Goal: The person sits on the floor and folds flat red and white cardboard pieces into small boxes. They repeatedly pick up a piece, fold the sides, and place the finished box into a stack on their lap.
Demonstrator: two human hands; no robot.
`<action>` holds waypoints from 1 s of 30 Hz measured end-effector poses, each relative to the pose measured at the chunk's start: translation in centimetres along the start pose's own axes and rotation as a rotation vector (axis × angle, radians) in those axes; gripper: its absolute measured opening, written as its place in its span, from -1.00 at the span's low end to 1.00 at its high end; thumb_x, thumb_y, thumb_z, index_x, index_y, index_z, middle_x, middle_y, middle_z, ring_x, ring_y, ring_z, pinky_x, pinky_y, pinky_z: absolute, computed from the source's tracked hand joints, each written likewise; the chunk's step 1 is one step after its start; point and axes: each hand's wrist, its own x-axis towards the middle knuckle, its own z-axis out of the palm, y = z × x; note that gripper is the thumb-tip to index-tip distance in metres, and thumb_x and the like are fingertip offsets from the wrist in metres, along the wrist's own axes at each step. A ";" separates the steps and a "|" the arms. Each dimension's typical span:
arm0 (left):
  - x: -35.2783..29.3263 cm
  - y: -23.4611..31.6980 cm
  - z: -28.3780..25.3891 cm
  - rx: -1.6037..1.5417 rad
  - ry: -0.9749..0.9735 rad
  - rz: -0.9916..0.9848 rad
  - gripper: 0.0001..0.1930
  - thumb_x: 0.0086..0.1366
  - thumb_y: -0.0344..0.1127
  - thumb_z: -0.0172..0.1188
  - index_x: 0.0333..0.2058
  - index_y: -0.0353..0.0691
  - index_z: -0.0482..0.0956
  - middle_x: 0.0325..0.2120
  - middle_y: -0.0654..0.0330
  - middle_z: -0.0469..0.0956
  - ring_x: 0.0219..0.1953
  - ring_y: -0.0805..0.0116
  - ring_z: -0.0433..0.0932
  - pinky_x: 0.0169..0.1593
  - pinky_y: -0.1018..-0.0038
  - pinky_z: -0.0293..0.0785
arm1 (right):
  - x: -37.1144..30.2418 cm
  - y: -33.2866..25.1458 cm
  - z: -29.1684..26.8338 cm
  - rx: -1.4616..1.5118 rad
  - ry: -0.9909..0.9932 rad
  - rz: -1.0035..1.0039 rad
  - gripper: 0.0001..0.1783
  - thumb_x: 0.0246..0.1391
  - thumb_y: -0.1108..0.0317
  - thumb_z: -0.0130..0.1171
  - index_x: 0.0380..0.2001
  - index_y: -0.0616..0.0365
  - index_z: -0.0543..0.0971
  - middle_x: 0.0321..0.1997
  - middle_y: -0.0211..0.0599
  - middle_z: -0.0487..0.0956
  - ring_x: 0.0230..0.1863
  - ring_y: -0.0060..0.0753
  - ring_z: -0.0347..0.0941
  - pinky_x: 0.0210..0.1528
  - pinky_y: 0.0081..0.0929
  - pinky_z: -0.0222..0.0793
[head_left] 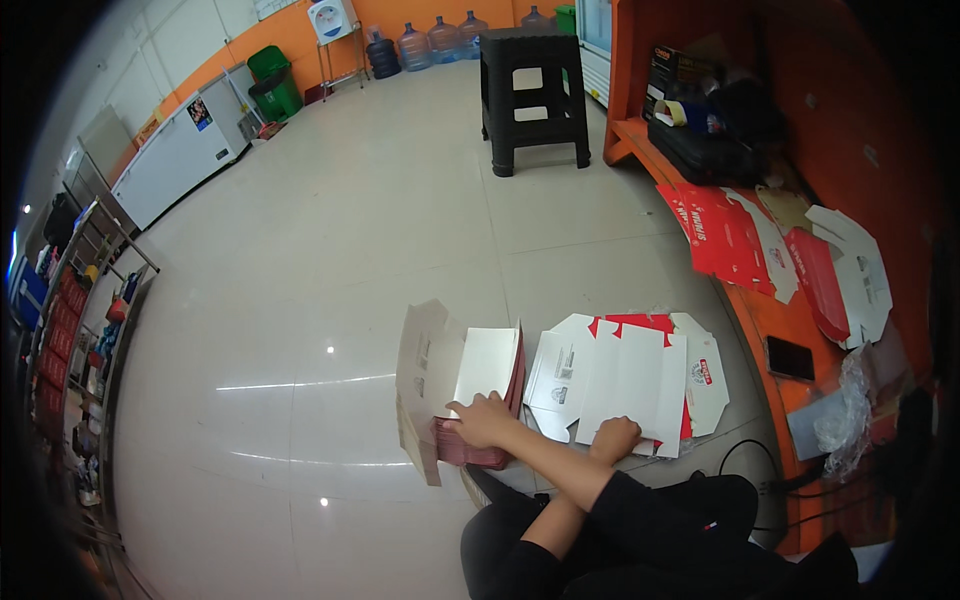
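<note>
My forearms cross in front of me. My right hand (485, 420) reaches to the left and lies on a stack of flat red-and-white cardboard cartons (488, 362), its fingers apart near the stack's edge. A cardboard box with raised flaps (422, 365) stands around the stack's left side. Reaching right under the other arm, my left hand (616, 437) is curled closed at the near edge of a flat white carton blank (632, 385). Whatever its fingers hold, if anything, is hidden. More blanks with red faces lie beneath that one on the floor.
On the right, an orange shelf (745, 310) bears red and white carton sheets (735, 240), a dark phone (790, 358) and crumpled clear plastic (845, 420). A black stool (533, 95) stands ahead. Black cables (750, 445) run beside my knee. A metal rack (70, 340) is at left.
</note>
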 end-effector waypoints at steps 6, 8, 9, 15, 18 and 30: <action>-1.0 -0.8 -3.5 -0.458 0.372 0.012 -0.69 0.17 -0.14 0.11 -0.42 -0.32 0.58 -0.50 -0.12 0.55 -0.39 -0.04 0.55 -0.23 0.24 0.44 | -12.5 10.6 -6.8 0.238 0.347 -0.129 -0.17 -0.24 -0.10 0.32 0.13 -0.07 0.33 0.17 -0.08 0.29 0.27 0.06 0.05 0.25 -0.04 -0.03; -1.3 -1.1 -6.4 -0.677 0.253 -0.072 -0.69 0.19 -0.15 0.08 -0.37 -0.34 0.57 -0.46 -0.15 0.55 -0.36 -0.05 0.55 -0.22 0.25 0.43 | -19.1 15.1 -9.6 0.164 0.410 0.026 -0.07 -0.43 -0.09 0.43 0.11 -0.12 0.35 0.22 -0.12 0.25 0.31 0.07 -0.01 0.27 -0.06 -0.06; -1.7 -0.9 -7.4 -0.628 0.330 -0.031 -0.67 0.23 -0.15 0.05 -0.30 -0.36 0.56 -0.40 -0.14 0.56 -0.34 0.03 0.55 -0.21 0.29 0.42 | -22.1 16.5 -10.8 0.040 0.440 0.146 -0.06 -0.47 -0.07 0.45 0.10 -0.13 0.35 0.22 -0.13 0.25 0.31 0.07 -0.02 0.27 -0.08 -0.06; -2.2 -0.8 -9.6 -0.935 0.067 -0.078 -0.68 0.32 -0.18 -0.01 -0.15 -0.36 0.47 -0.38 0.19 0.57 -0.34 0.51 0.49 -0.23 0.54 0.41 | -28.6 21.4 -11.5 0.416 0.648 0.219 -0.67 -0.23 0.30 0.36 -0.31 0.07 0.55 -0.11 -0.30 0.46 -0.10 -0.33 0.40 -0.08 -0.42 0.33; -2.6 -1.2 -8.4 -0.965 0.103 -0.097 -0.70 0.29 -0.20 0.03 -0.26 -0.39 0.49 -0.42 0.09 0.56 -0.39 0.42 0.48 -0.22 0.51 0.40 | -26.5 19.7 -10.9 0.600 0.807 0.199 -0.84 -0.16 0.39 0.31 -0.46 0.17 0.56 -0.35 -0.34 0.52 -0.41 -0.50 0.44 -0.40 -0.60 0.35; -4.7 1.9 -11.6 -0.704 0.263 0.080 -0.59 0.20 -0.40 0.11 -0.02 -0.30 0.19 -0.51 0.04 0.51 -0.46 0.27 0.51 -0.32 0.44 0.42 | -24.5 16.1 -9.2 0.142 1.032 -0.040 -0.93 -0.25 0.49 0.27 -0.62 0.18 0.55 -0.57 -0.36 0.47 -0.52 -0.33 0.43 -0.48 -0.44 0.34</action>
